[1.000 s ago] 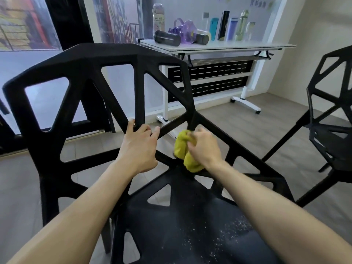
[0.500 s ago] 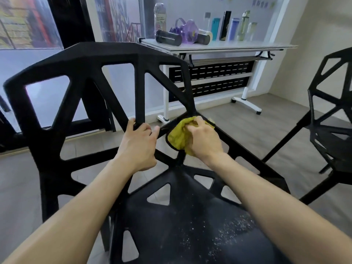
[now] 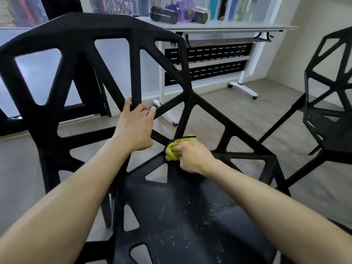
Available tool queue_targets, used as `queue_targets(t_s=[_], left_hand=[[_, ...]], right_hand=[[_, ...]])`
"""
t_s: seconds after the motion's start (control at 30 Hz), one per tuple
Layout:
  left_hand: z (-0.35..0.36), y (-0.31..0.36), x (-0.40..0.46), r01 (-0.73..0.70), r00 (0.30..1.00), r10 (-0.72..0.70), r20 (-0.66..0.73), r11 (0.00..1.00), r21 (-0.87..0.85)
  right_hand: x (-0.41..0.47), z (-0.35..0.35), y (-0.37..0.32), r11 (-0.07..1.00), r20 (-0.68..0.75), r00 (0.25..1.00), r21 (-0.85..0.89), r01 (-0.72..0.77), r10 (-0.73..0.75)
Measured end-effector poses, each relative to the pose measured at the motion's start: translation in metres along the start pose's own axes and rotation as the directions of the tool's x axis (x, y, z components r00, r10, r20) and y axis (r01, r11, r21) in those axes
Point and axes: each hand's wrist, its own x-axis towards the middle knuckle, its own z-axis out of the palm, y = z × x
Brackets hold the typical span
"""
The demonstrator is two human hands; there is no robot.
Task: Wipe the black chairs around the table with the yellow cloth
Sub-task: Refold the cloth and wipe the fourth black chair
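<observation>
Yellow cloth (image 3: 172,152) mostly hidden inside right hand (image 3: 192,157); second black chair (image 3: 331,103) cut by right edge.

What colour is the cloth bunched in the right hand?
Yellow; the cloth, gripped by the right hand, shows best in the head view.

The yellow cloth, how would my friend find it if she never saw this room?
Start at the big black chair right in front, whose back is made of triangles. Follow the bars down to where the back meets the seat. The yellow cloth is bunched in the right hand, the only bright thing on the chair.
</observation>
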Motion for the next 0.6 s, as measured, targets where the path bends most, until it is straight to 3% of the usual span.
queue_targets(t_s=[0.07,0.17,0.23,0.3,0.37,0.43,0.6], left_hand=[[0.001,-0.001,-0.001,0.001,1.0,-0.001,-0.01,1.0,0.006],[-0.001,0.001,0.0,-0.007,1.0,0.007,-0.006,1.0,-0.007],[-0.004,0.003,0.0,-0.006,1.0,0.006,-0.006,1.0,0.007],[-0.003,0.003,-0.001,-0.006,1.0,0.007,-0.012,1.0,0.026],[0.001,0.002,-0.001,-0.002,1.0,0.003,-0.025,0.999,0.038],[0.004,0.001,0.001,-0.006,0.999,0.008,-0.034,0.999,0.046],[0.007,-0.003,0.002,-0.016,0.999,0.017,-0.032,1.0,0.019]], right_hand=[[-0.035,-0.007,0.027,0.998,0.082,0.997,-0.055,-0.009,0.014],[-0.081,-0.018,0.051,0.989,0.072,0.997,-0.147,0.025,-0.015],[-0.072,-0.012,0.042,0.974,-0.005,0.993,-0.192,0.116,-0.12],[-0.037,0.0,0.012,0.977,0.004,0.984,-0.12,0.175,-0.176],[-0.007,0.008,-0.016,0.99,0.063,0.991,-0.067,0.124,-0.12],[-0.005,0.001,-0.014,0.984,0.067,0.994,-0.152,0.097,-0.087],[-0.106,-0.036,0.074,0.921,0.124,0.992,-0.388,0.027,0.023]])
